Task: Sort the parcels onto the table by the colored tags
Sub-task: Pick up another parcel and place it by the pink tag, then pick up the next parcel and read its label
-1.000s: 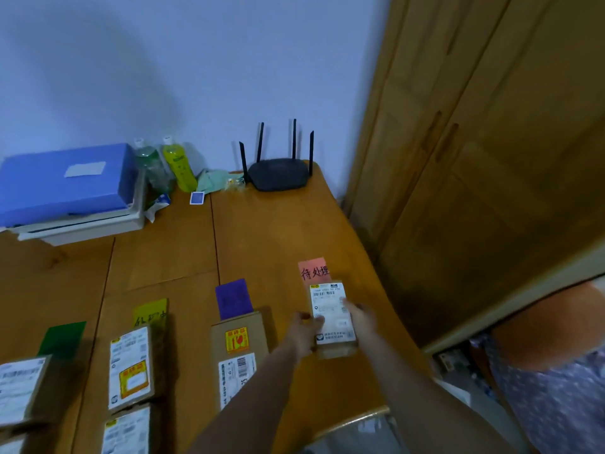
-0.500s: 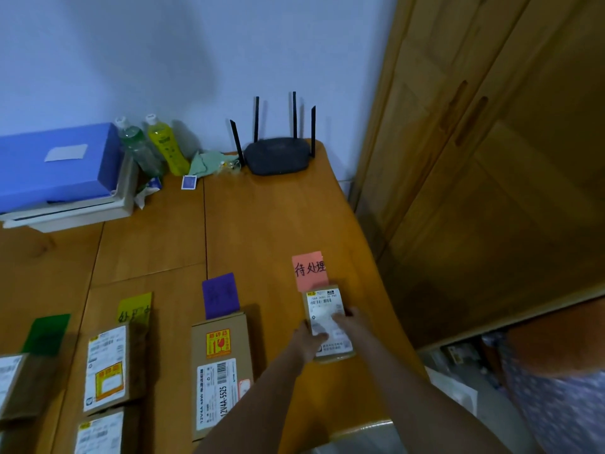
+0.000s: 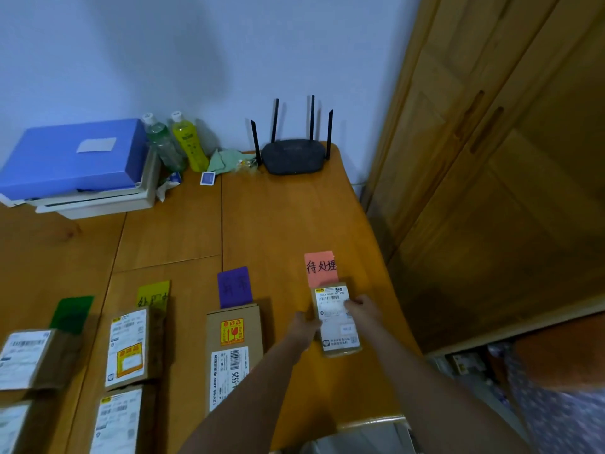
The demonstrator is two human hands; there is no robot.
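Note:
A small brown parcel (image 3: pixel 337 326) with a white shipping label lies on the wooden table (image 3: pixel 278 224), its far end over the near edge of the pink tag (image 3: pixel 320 268). My left hand (image 3: pixel 302 327) grips its left side and my right hand (image 3: pixel 361 311) rests on its right side and label. Left of it a longer parcel (image 3: pixel 234 352) lies below the purple tag (image 3: pixel 234 286). Two parcels, one (image 3: pixel 131 347) and another (image 3: pixel 119 421), sit below the yellow tag (image 3: pixel 154 293). Two more parcels (image 3: pixel 29 358) lie by the green tag (image 3: pixel 72 312).
At the back of the table stand a black router (image 3: pixel 293 157), two bottles (image 3: pixel 190 145), a green cloth (image 3: pixel 226 160) and a blue box (image 3: pixel 72 157) on white trays. A wooden wardrobe (image 3: pixel 491 158) rises close to the table's right edge.
The parcel under both hands has slid slightly nearer along the table and now covers the pink tag's near edge. My view has tilted a little; the other parcels have not moved.

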